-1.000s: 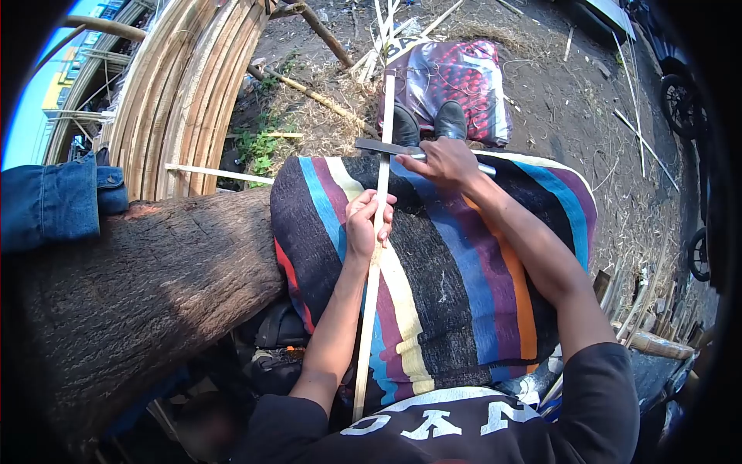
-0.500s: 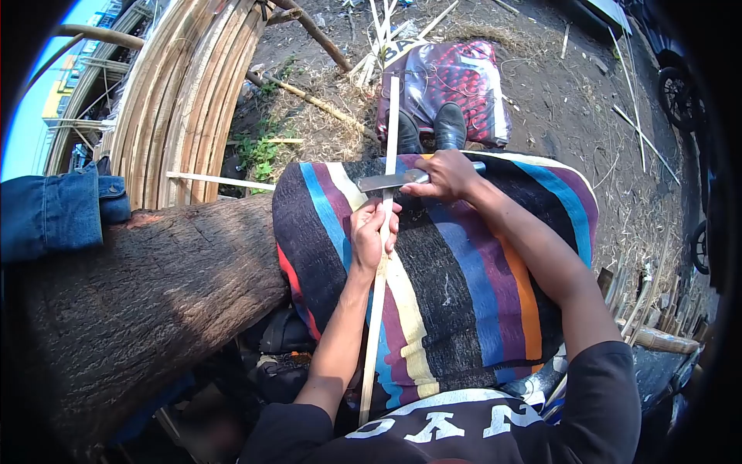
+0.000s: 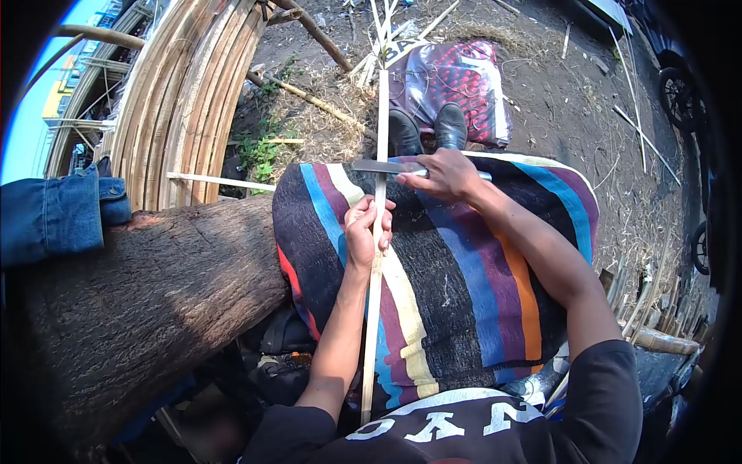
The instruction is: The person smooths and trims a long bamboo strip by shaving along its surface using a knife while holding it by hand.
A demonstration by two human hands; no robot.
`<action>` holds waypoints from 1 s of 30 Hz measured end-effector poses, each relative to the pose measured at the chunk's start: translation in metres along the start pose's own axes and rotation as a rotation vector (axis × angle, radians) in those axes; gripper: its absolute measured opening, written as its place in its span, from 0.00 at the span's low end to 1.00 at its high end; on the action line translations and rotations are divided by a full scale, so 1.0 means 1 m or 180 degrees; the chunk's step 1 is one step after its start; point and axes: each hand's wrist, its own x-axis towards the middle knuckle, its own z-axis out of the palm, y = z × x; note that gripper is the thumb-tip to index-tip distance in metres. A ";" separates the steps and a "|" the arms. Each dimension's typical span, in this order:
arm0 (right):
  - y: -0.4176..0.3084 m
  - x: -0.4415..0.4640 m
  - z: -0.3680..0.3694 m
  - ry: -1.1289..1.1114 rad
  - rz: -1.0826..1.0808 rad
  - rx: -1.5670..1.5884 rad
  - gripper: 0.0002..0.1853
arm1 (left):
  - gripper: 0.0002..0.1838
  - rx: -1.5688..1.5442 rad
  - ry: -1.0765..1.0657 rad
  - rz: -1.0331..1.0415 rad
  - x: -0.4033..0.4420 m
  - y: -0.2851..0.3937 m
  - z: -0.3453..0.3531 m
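Observation:
A long pale strip of wood or bamboo [image 3: 372, 325] runs from my body out past my knees, over a striped cloth [image 3: 440, 286] that covers my lap. My left hand [image 3: 367, 232] is closed around the strip near its middle. Just beyond it, my right hand [image 3: 444, 176] grips a knife [image 3: 379, 166] by its handle, which is partly hidden in the fingers. The blade points left and lies across the strip, a short way above my left fingers. The far end of the strip reaches near my dark shoes.
A thick log [image 3: 154, 286] lies at the left, with a denim jacket [image 3: 54, 213] on it. Bent bamboo strips [image 3: 185, 100] stand behind. A shiny printed sack [image 3: 464, 85] lies beneath my shoes [image 3: 450, 127]. Wheels [image 3: 680, 100] show at the right edge.
Over the last second, the knife and right hand came nearer my left hand, then moved slightly away again. The strip's far end swung right, then back left.

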 end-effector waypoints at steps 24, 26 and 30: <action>-0.012 -0.006 -0.006 -0.0316 -0.0366 -0.0081 0.36 | 0.10 -0.1931 -0.0499 -0.0929 0.003 -0.012 -0.005; -0.003 0.001 -0.004 -0.0435 0.0371 0.0242 0.35 | 0.11 -0.2083 -0.0846 -0.0755 0.011 -0.011 -0.008; -0.015 -0.003 -0.006 -0.0383 0.0064 0.0102 0.39 | 0.13 -0.2011 -0.0651 -0.0732 0.008 -0.006 -0.010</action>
